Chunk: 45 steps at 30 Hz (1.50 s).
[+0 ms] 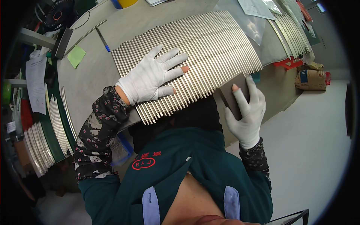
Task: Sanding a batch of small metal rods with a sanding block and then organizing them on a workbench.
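A wide row of thin shiny metal rods (210, 45) lies side by side on a grey table (93, 71), their near ends hanging past the table's front edge. My left hand (150, 77), in a white glove with cut fingertips, lies flat and spread on top of the rods near their left end. My right hand (245, 112), gloved the same way, grips a dark flat rectangular block (230, 93) and holds it against the rods' near ends at the right.
More metal strips (292, 33) lie at the table's far right beside clear plastic sheets (251, 22). Further rod bundles (41, 146) are stacked at the left. A green sticky note (76, 56) and a pen (102, 39) lie on the table. Brown sacks (311, 78) sit on the floor.
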Tool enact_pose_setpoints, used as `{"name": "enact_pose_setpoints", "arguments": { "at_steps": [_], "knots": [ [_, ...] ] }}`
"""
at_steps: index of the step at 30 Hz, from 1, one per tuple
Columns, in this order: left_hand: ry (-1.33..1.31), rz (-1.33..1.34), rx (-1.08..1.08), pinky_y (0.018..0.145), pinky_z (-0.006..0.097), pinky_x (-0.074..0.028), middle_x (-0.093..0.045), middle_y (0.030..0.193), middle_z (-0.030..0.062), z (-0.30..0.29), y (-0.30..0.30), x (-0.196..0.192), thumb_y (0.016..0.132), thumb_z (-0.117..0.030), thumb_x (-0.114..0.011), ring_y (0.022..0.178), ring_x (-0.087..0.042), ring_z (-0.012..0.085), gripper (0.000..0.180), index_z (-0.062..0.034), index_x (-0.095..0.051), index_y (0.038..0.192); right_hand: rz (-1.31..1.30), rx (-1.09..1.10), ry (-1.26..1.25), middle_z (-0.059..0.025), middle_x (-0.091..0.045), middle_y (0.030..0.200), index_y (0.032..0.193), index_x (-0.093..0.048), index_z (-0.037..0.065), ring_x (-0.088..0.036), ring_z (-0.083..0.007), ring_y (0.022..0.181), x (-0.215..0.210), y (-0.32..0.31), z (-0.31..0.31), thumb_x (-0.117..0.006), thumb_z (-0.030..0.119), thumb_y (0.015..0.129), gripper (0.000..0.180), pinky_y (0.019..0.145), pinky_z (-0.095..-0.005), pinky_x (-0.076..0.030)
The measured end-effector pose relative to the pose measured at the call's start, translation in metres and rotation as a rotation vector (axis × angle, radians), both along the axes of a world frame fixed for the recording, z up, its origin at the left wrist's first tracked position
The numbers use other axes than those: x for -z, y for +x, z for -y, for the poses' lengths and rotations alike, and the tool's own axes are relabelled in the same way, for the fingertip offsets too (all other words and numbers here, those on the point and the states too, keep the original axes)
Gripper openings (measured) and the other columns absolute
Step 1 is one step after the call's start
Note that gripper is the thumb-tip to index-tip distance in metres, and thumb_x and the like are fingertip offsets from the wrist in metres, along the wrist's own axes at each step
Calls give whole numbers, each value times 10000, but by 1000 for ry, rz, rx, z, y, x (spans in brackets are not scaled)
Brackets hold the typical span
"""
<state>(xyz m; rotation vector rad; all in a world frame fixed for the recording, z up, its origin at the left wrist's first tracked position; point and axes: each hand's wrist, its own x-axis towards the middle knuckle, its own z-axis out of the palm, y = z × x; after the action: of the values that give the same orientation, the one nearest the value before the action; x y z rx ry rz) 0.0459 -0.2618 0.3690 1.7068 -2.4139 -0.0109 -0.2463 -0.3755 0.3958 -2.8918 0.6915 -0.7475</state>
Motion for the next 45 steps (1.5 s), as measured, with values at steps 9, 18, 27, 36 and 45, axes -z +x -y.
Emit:
{"name": "enact_pose_setpoints", "arguments": {
  "at_steps": [9, 18, 27, 36, 45],
  "knots": [
    [-129, -332, 87, 698, 386, -466, -594, 902, 38, 26, -29, -10, 652, -144, -802, 807, -584, 245, 322, -107, -604, 903, 104, 98, 48, -221, -447, 1386, 1299, -551, 152, -490, -352, 1130, 5, -13, 4, -790, 126, 645, 697, 961, -439, -407],
    [49, -230, 85, 724, 383, -496, -590, 848, 23, 40, -31, -24, 627, -165, -830, 825, -596, 246, 295, -101, -648, 850, 91, 102, 92, -192, -436, 1419, 1327, -550, 129, -463, -360, 1200, 6, -16, 1, -695, 28, 644, 706, 1023, -434, -384],
    [9, -226, 223, 696, 380, -493, -587, 808, 41, 48, -29, -20, 646, -132, -805, 798, -602, 248, 268, -79, -593, 803, 84, 114, 21, -216, -443, 1392, 1304, -539, 159, -493, -350, 1148, 4, -16, 0, -772, 124, 664, 682, 965, -435, -403],
    [-119, -455, 247, 740, 369, -456, -578, 792, 11, 55, -29, 3, 712, -195, -763, 783, -580, 234, 225, -106, -595, 833, 23, 77, 25, -240, -465, 1358, 1242, -583, 126, -515, -360, 1094, -10, -8, -6, -756, 135, 611, 655, 913, -443, -423],
    [-72, -457, 198, 761, 377, -448, -590, 802, 16, 56, -28, 7, 739, -256, -746, 782, -577, 242, 235, -109, -596, 845, -163, -157, 11, -233, -522, 1280, 1124, -635, 107, -565, -348, 1040, -30, 23, -17, -734, 226, 653, 495, 743, -445, -473]
  ]
}}
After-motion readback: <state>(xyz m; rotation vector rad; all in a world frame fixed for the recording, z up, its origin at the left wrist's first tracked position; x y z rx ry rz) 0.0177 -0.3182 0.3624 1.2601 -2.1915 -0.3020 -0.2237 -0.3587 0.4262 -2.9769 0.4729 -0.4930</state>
